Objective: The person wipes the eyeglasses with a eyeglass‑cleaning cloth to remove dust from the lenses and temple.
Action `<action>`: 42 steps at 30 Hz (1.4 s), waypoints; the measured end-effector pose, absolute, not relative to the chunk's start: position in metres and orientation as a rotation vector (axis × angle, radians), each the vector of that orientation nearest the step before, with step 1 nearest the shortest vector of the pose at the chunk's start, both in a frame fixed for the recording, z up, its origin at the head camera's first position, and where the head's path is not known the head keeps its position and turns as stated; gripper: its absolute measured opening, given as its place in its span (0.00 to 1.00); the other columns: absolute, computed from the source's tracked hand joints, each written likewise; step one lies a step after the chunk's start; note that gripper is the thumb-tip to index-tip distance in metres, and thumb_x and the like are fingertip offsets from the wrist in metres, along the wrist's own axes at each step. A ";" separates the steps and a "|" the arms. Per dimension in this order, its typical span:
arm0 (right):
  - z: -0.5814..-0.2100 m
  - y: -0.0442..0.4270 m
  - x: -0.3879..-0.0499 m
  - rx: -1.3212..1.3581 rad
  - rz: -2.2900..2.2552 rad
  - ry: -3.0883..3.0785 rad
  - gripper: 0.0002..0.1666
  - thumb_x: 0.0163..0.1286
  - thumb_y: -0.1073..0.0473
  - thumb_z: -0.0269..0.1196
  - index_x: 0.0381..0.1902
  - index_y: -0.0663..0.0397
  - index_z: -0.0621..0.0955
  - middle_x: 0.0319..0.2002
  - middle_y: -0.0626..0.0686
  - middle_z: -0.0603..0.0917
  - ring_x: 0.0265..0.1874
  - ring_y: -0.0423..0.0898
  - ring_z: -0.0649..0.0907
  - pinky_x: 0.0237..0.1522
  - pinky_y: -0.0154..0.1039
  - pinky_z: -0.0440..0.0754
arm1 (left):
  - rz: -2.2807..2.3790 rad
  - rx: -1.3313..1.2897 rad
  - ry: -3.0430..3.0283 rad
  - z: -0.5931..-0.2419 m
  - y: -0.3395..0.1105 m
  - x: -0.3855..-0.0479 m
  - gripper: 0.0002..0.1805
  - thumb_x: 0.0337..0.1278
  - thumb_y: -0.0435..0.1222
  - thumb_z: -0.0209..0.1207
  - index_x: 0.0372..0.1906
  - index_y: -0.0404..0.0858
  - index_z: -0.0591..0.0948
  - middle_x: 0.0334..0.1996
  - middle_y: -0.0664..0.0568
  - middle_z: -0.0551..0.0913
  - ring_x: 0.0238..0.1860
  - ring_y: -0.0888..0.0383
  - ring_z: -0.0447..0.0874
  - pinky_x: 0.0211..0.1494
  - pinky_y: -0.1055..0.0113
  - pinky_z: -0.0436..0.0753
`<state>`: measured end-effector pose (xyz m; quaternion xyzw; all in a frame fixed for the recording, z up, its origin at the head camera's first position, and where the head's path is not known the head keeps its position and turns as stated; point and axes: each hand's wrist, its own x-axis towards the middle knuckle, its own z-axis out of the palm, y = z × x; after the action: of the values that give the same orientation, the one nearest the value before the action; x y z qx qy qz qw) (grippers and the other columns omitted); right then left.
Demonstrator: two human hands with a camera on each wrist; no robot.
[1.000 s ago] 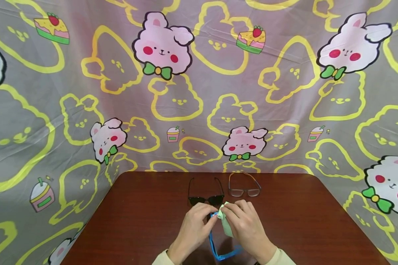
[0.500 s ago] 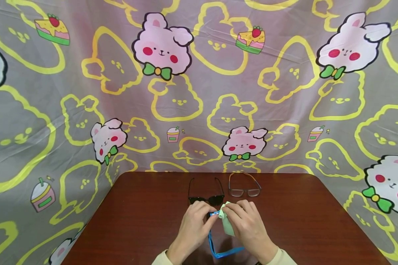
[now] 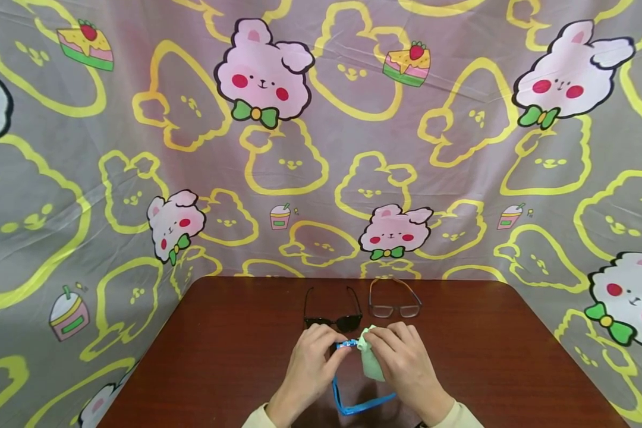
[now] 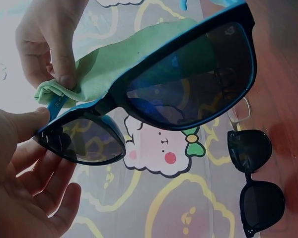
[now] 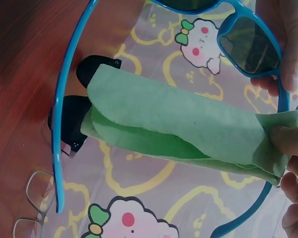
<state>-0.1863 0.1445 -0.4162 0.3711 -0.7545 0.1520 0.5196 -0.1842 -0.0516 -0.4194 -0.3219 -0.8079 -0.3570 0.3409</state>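
Blue-framed sunglasses with dark lenses are held up over the table. My left hand pinches them at a front corner, near one hinge, as the left wrist view shows. In my right hand, thumb and fingers pinch a folded light-green cloth around the temple beside that hinge. The cloth's loose part hangs from these fingers. The other blue temple sticks out freely. Part of the gripped temple is hidden under the cloth.
Black sunglasses lie on the brown table just beyond my hands, temples pointing away. Behind them to the right are clear-lens glasses with orange-and-blue temples. A patterned curtain surrounds the table's back and sides.
The right hand and green cloth have slid slightly right along the temple, away from the left hand, showing more blue between them. The left hand still grips the frame; the sunglasses have shifted slightly.
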 end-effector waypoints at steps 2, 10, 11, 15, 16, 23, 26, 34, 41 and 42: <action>-0.417 0.146 -0.187 0.894 0.358 -1.813 0.21 0.77 0.57 0.47 0.34 0.55 0.85 0.34 0.50 0.84 0.28 0.47 0.75 0.27 0.38 0.66 | -0.929 -0.835 -2.113 -0.420 -0.052 -0.184 0.06 0.46 0.36 0.70 0.29 0.46 0.84 0.29 0.66 0.78 0.32 0.68 0.72 0.35 0.73 0.69; -0.418 0.153 -0.188 0.877 0.347 -1.846 0.22 0.77 0.56 0.45 0.35 0.55 0.85 0.34 0.50 0.84 0.28 0.47 0.75 0.28 0.39 0.65 | -0.936 -0.800 -2.154 -0.422 -0.057 -0.184 0.05 0.47 0.38 0.69 0.29 0.46 0.83 0.30 0.66 0.78 0.35 0.67 0.74 0.37 0.70 0.72; -0.418 0.154 -0.189 0.876 0.343 -1.849 0.22 0.77 0.56 0.45 0.36 0.55 0.85 0.34 0.50 0.84 0.28 0.47 0.75 0.28 0.39 0.65 | -0.941 -0.795 -2.161 -0.422 -0.057 -0.184 0.05 0.47 0.38 0.69 0.29 0.47 0.83 0.30 0.66 0.78 0.35 0.67 0.74 0.37 0.70 0.72; -0.419 0.155 -0.190 0.879 0.334 -1.851 0.21 0.77 0.56 0.46 0.35 0.55 0.85 0.34 0.49 0.83 0.28 0.47 0.74 0.27 0.39 0.64 | -0.949 -0.783 -2.194 -0.423 -0.059 -0.184 0.05 0.49 0.39 0.68 0.29 0.47 0.82 0.30 0.67 0.78 0.35 0.67 0.74 0.37 0.69 0.72; -0.419 0.156 -0.190 0.880 0.333 -1.850 0.21 0.77 0.56 0.46 0.35 0.55 0.85 0.34 0.49 0.83 0.28 0.47 0.74 0.27 0.39 0.64 | -0.950 -0.783 -2.197 -0.424 -0.059 -0.184 0.05 0.49 0.39 0.68 0.29 0.47 0.82 0.30 0.67 0.78 0.36 0.67 0.75 0.37 0.69 0.72; -0.419 0.162 -0.191 0.883 0.328 -1.874 0.22 0.77 0.56 0.45 0.36 0.57 0.84 0.34 0.49 0.83 0.29 0.48 0.74 0.28 0.40 0.65 | -0.948 -0.779 -2.207 -0.425 -0.064 -0.185 0.04 0.50 0.38 0.68 0.30 0.47 0.83 0.30 0.67 0.78 0.35 0.67 0.74 0.38 0.67 0.72; -0.419 0.165 -0.191 0.884 0.334 -1.886 0.22 0.77 0.55 0.45 0.36 0.56 0.85 0.34 0.49 0.83 0.29 0.48 0.74 0.29 0.40 0.64 | -0.964 -0.770 -2.239 -0.425 -0.066 -0.185 0.02 0.53 0.38 0.66 0.31 0.46 0.83 0.30 0.68 0.78 0.36 0.67 0.74 0.40 0.66 0.73; -0.421 0.171 -0.191 0.890 0.338 -1.907 0.22 0.77 0.54 0.45 0.37 0.55 0.84 0.34 0.48 0.83 0.30 0.47 0.74 0.28 0.39 0.64 | -0.990 -0.783 -2.258 -0.427 -0.069 -0.186 0.01 0.56 0.38 0.63 0.32 0.45 0.83 0.31 0.66 0.79 0.36 0.66 0.75 0.41 0.64 0.74; -0.422 0.176 -0.192 0.883 0.351 -1.911 0.22 0.77 0.54 0.44 0.36 0.55 0.84 0.34 0.47 0.83 0.30 0.47 0.75 0.27 0.38 0.64 | -1.048 -0.758 -2.292 -0.425 -0.072 -0.185 0.04 0.59 0.40 0.62 0.33 0.45 0.83 0.32 0.67 0.79 0.39 0.65 0.76 0.43 0.62 0.76; -0.422 0.177 -0.192 0.882 0.350 -1.915 0.22 0.77 0.54 0.44 0.36 0.55 0.83 0.34 0.48 0.82 0.31 0.47 0.75 0.27 0.38 0.64 | -1.056 -0.754 -2.295 -0.425 -0.073 -0.185 0.04 0.59 0.40 0.62 0.33 0.46 0.83 0.32 0.67 0.79 0.39 0.65 0.76 0.43 0.62 0.76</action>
<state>-0.1923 0.1771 -0.4223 0.3616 -0.7853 0.1436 0.4816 -0.1853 -0.0726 -0.4253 -0.2769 -0.8429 -0.3877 0.2500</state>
